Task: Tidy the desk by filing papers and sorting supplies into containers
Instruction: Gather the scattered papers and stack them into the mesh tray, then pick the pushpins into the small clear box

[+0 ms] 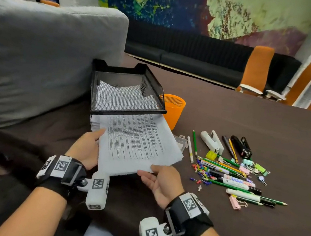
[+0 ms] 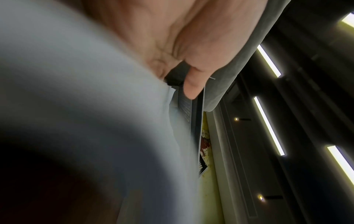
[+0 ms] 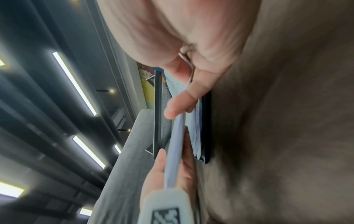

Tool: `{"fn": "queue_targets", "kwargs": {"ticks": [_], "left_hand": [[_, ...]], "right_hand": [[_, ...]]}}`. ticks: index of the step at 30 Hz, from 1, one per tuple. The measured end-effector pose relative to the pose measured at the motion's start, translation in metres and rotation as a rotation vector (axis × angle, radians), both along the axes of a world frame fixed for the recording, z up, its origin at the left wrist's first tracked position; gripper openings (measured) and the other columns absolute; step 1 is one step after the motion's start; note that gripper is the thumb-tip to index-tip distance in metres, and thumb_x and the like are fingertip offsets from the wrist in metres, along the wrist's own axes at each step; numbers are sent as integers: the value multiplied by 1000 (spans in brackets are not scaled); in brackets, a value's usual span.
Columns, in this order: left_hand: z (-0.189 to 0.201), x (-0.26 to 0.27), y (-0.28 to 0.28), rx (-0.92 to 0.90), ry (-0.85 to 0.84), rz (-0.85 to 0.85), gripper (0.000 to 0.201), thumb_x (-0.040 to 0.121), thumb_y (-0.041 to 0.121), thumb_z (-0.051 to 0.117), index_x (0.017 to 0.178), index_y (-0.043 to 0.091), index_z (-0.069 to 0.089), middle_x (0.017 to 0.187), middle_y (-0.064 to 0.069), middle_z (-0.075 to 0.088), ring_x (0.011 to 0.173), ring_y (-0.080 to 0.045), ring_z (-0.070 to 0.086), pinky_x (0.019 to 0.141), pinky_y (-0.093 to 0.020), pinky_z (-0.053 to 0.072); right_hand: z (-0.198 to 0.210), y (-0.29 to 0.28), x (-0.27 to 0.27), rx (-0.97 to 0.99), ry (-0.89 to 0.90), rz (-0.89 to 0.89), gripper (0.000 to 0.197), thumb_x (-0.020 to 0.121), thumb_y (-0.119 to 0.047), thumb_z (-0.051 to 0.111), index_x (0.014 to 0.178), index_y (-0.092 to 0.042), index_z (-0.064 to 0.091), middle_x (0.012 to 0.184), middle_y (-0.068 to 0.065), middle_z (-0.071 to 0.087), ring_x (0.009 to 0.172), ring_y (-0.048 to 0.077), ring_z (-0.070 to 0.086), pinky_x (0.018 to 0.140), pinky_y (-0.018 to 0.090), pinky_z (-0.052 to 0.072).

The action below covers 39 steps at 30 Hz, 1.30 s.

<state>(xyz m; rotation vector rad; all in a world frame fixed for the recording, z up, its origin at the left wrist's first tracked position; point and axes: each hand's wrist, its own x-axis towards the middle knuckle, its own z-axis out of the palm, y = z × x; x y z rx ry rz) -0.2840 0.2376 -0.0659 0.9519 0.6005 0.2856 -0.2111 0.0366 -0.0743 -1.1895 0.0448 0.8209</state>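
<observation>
A stack of printed papers (image 1: 135, 145) is held flat just above the brown table, its far edge reaching under the upper shelf of a black mesh paper tray (image 1: 128, 92). My left hand (image 1: 88, 147) grips the stack's left edge, thumb on top. My right hand (image 1: 159, 177) pinches the near right corner. In the right wrist view the papers (image 3: 175, 145) appear edge-on between my thumb and fingers (image 3: 178, 104), with the tray (image 3: 159, 115) beyond. The left wrist view shows blurred paper (image 2: 95, 106) and a fingertip (image 2: 193, 89). More sheets lie in the tray's lower level.
An orange mesh cup (image 1: 173, 108) stands right of the tray. Pens, pencils, push pins, binder clips and a white stapler (image 1: 212, 140) lie scattered at right. A grey cushion (image 1: 37, 57) leans at left. Orange chairs (image 1: 257, 71) stand beyond the table's far edge.
</observation>
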Motion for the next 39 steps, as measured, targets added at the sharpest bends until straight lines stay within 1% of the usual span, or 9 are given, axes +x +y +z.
{"fn": "queue_targets", "kwargs": {"ticks": [5, 9, 12, 14, 16, 19, 23, 31, 39], "left_hand": [[0, 2, -5, -130, -71, 183, 71, 98, 62, 24, 136, 9, 52, 129, -18, 61, 120, -39, 56, 91, -54, 49], [-11, -1, 3, -224, -83, 402, 81, 94, 70, 24, 142, 7, 40, 116, -16, 61, 107, -34, 59, 98, -56, 43], [-22, 0, 8, -214, -54, 469, 82, 95, 69, 23, 147, 7, 34, 121, -15, 59, 114, -33, 56, 95, -52, 43], [-27, 1, 7, -225, -34, 473, 80, 96, 67, 25, 148, 7, 34, 125, -17, 57, 118, -34, 53, 94, -52, 43], [-28, 5, 5, -221, -25, 444, 77, 97, 64, 28, 147, 7, 34, 118, -17, 60, 115, -36, 54, 93, -52, 44], [-25, 13, -1, -177, -35, 372, 68, 99, 57, 32, 144, 6, 38, 110, -15, 62, 102, -35, 62, 92, -50, 45], [-19, 28, -27, -81, -4, 231, 54, 101, 51, 33, 133, 8, 47, 122, -15, 63, 99, -31, 65, 92, -47, 47], [-3, 56, -97, 88, 36, -39, 41, 100, 44, 43, 120, 11, 58, 114, -11, 69, 101, -30, 68, 79, -41, 53], [-4, 93, -166, 350, 116, -321, 20, 98, 26, 55, 112, 14, 63, 109, -5, 71, 98, -23, 70, 82, -38, 53]], "right_hand": [[19, 48, 26, 9, 26, -17, 18, 98, 10, 30, 107, 1, 43, 78, 17, 62, 65, 25, 66, 40, 21, 52], [25, 83, 42, -14, -39, 28, 19, 99, 11, 29, 89, 2, 42, 80, 17, 58, 67, 23, 64, 40, 21, 52], [22, 100, 48, 100, 18, 42, 10, 100, 4, 39, 109, 5, 43, 98, 24, 61, 80, 31, 68, 45, 26, 56], [16, 102, 52, 120, 29, 72, 26, 102, -5, 45, 127, 4, 41, 123, 28, 56, 90, 32, 68, 56, 31, 61], [5, 94, 52, 85, -14, 133, 34, 102, -8, 47, 133, -3, 35, 132, 29, 52, 87, 29, 69, 67, 34, 61], [-5, 68, 51, -11, -142, 210, 32, 101, -9, 49, 131, -7, 37, 114, 25, 62, 79, 27, 71, 65, 32, 60], [4, 21, 51, -90, -287, 188, 15, 100, -12, 52, 115, -9, 54, 89, 16, 69, 66, 21, 71, 56, 26, 57], [24, -69, 71, -189, -424, 12, 13, 98, -19, 57, 105, -9, 63, 82, 10, 70, 60, 18, 65, 51, 25, 51], [15, -139, 93, -334, -436, -181, 9, 97, -17, 57, 100, -11, 64, 77, 7, 68, 53, 14, 59, 46, 22, 45]]}}
